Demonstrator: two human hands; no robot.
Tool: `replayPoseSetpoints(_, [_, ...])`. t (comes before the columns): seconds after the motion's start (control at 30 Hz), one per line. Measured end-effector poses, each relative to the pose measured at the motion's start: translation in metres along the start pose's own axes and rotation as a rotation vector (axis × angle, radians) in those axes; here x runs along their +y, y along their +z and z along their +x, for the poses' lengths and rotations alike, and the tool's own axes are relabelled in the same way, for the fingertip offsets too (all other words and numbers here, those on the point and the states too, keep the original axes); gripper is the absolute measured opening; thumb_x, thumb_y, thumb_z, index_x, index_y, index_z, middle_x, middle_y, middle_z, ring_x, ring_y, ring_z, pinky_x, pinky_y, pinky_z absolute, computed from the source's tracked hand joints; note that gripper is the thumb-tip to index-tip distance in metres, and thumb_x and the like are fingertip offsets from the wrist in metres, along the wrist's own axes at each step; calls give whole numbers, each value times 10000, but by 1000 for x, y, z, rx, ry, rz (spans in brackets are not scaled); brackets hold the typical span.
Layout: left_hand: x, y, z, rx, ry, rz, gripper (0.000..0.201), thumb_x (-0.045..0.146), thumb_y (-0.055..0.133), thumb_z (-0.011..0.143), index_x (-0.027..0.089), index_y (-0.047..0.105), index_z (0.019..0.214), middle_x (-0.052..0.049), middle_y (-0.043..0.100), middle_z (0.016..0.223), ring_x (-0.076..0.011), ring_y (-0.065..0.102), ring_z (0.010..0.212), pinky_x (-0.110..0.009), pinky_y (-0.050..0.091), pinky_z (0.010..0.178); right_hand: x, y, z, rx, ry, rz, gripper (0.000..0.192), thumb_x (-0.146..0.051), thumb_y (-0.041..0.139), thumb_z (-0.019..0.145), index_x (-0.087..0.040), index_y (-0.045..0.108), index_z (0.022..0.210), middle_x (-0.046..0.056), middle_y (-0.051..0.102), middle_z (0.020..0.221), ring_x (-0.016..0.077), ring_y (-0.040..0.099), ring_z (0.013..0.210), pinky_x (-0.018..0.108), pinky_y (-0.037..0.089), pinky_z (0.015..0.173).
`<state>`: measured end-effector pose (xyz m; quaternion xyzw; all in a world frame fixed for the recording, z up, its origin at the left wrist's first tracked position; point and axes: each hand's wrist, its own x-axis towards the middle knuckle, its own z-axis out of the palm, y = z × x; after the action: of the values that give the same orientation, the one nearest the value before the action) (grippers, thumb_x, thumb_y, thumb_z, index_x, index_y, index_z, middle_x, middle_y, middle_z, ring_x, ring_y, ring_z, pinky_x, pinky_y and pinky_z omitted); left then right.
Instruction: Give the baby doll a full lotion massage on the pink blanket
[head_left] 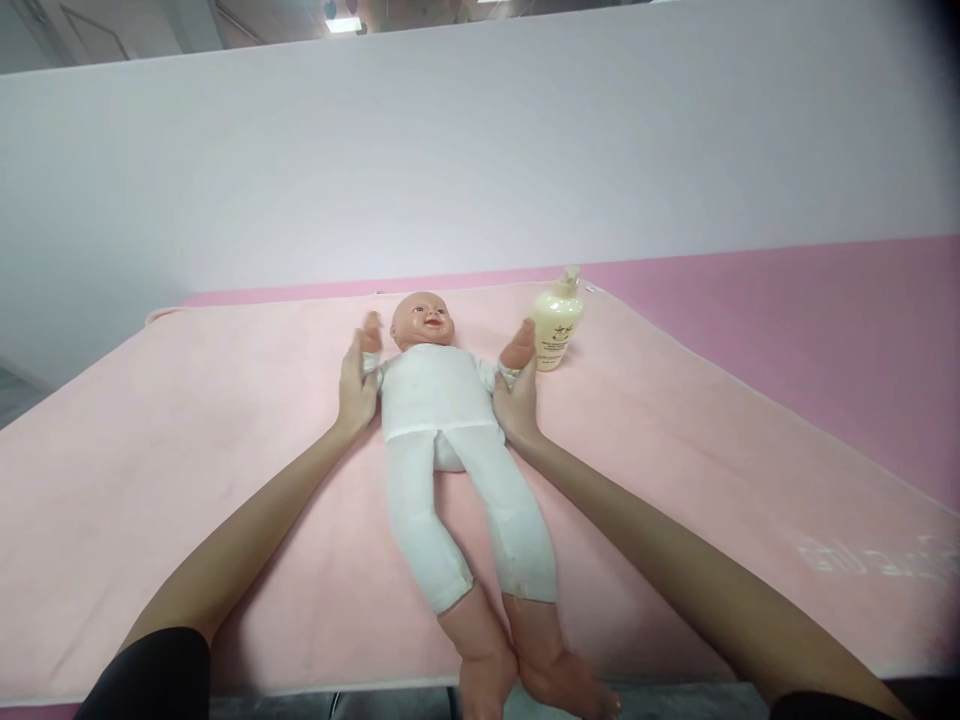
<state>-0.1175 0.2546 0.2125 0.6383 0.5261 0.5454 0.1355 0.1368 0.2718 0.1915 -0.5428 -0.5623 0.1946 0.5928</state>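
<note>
A baby doll [439,395] with a white cloth body lies on its back, its head away from me and its bare feet toward me. My left hand [356,388] is closed around the doll's arm on the left side, near the wrist. On the other side, my right hand [517,408] grips the other arm just below its little hand. Both doll arms are bent, with the hands pointing up toward the head. A pale yellow pump bottle [557,325] stands upright beside the doll's hand on the right.
Under the doll is a pink towel [225,450] spread over a darker pink surface [840,330]. A white wall panel [480,150] rises behind it. The doll's feet reach past the towel's front edge, with grey floor visible below.
</note>
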Motion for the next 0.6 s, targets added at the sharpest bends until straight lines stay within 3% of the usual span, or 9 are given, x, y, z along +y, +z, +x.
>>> replayPoseSetpoints(0.1, [14, 2, -5, -182, 126, 225, 622, 68, 392, 818, 304, 448, 1390, -53, 316, 1508, -281, 361, 1355, -471, 346, 1097, -12, -6, 0, -204, -169, -240, 707, -114, 353, 793, -212, 230, 1482, 108, 475, 1330, 234, 457, 1210, 426, 436, 996])
replayPoseSetpoints(0.2, [17, 2, -7, -211, 162, 289, 690, 12, 348, 773, 298, 449, 1393, -68, 347, 1467, -276, 400, 1318, -474, 378, 1075, -20, -12, 2, -352, -279, -489, 670, -73, 324, 793, -265, 375, 1433, 100, 535, 1222, 257, 499, 1048, 398, 494, 841])
replayPoseSetpoints(0.33, [13, 2, -6, -207, 172, 296, 718, -10, 332, 747, 284, 449, 1392, -79, 379, 1413, -258, 406, 1298, -460, 382, 1074, -21, -15, 3, -376, -318, -615, 633, -90, 311, 823, -278, 395, 1422, 98, 535, 1208, 259, 488, 1000, 353, 495, 730])
replayPoseSetpoints(0.43, [11, 2, -6, -206, 174, 283, 707, -3, 331, 757, 274, 433, 1400, -87, 384, 1392, -247, 411, 1285, -440, 377, 1074, -19, -15, 2, -361, -310, -565, 622, -92, 319, 816, -265, 404, 1408, 92, 536, 1228, 252, 497, 1044, 365, 500, 780])
replayPoseSetpoints(0.5, [11, 2, -5, -198, 173, 244, 678, 24, 339, 788, 267, 398, 1419, -92, 405, 1375, -240, 418, 1273, -434, 369, 1076, -17, -14, 0, -321, -259, -419, 585, -122, 357, 815, -249, 420, 1382, 86, 548, 1234, 242, 511, 1084, 394, 492, 865])
replayPoseSetpoints(0.6, [8, 3, -4, -89, 140, 103, 646, 125, 393, 863, 261, 252, 1478, -96, 420, 1387, -244, 383, 1306, -438, 321, 1108, -12, -9, -3, -135, 16, -84, 523, -260, 452, 827, -210, 406, 1345, 97, 594, 1155, 236, 574, 1020, 426, 506, 872])
